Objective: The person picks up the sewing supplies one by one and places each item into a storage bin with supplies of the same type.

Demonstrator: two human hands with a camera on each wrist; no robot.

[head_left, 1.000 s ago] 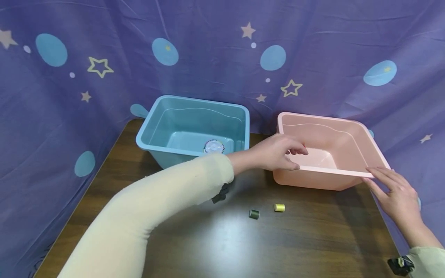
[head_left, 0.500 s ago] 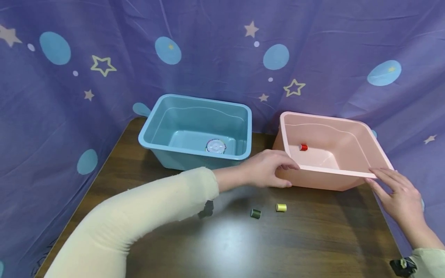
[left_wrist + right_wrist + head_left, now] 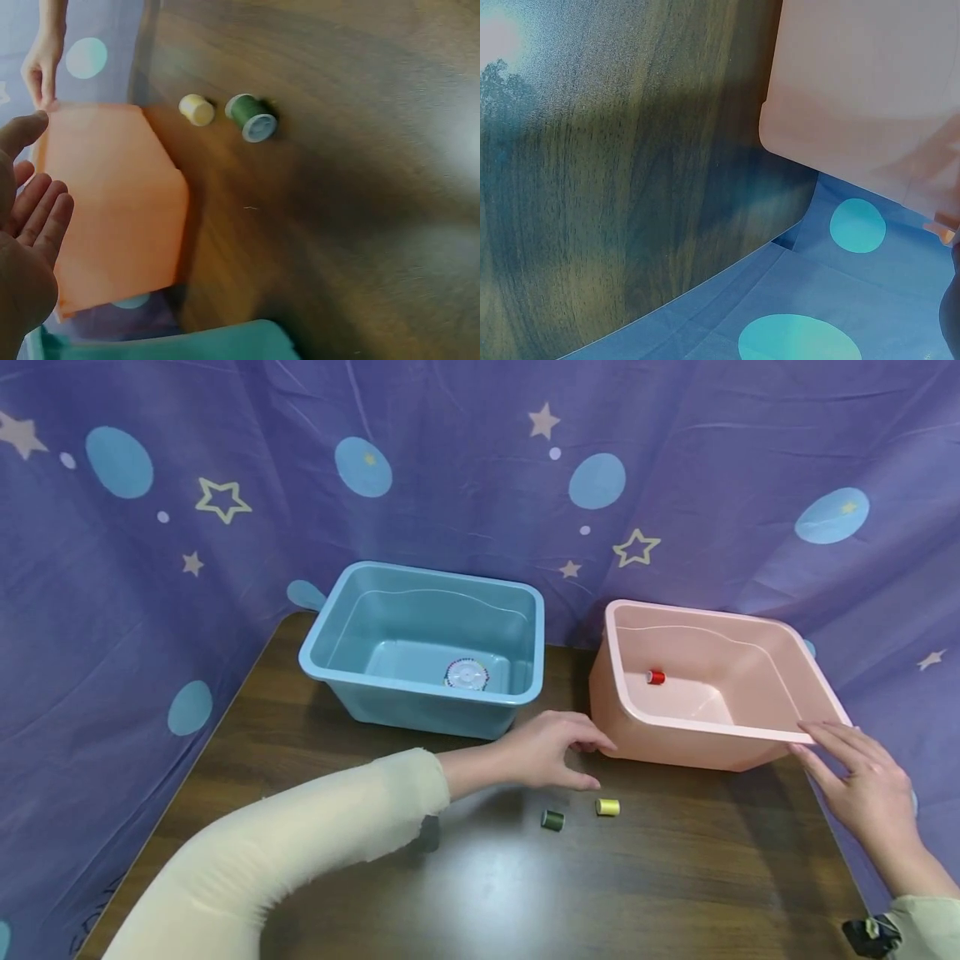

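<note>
My left hand (image 3: 546, 750) holds nothing, thumb and fingers apart, over the table in front of the pink plastic bin (image 3: 690, 747). Just below its fingertips lie two thread spools on their sides: a yellow spool (image 3: 607, 807) and a dark green spool (image 3: 552, 820). Both spools also show in the left wrist view, the green spool (image 3: 251, 118) nearer the camera. My right hand (image 3: 862, 777) grips the pink bin's front right rim corner between thumb and fingers. Inside that bin rests a red thread spool (image 3: 656, 677).
A blue bin (image 3: 420, 697) stands to the left of the pink one, with a round wheel of pearl-headed pins (image 3: 467, 675) on its floor. The brown wooden table (image 3: 675, 877) meets a purple patterned curtain (image 3: 465, 460) behind and at the sides.
My left hand has come back out from over the pink bin, moving left and toward me. The red spool is now visible inside. My right hand stays at the rim.
</note>
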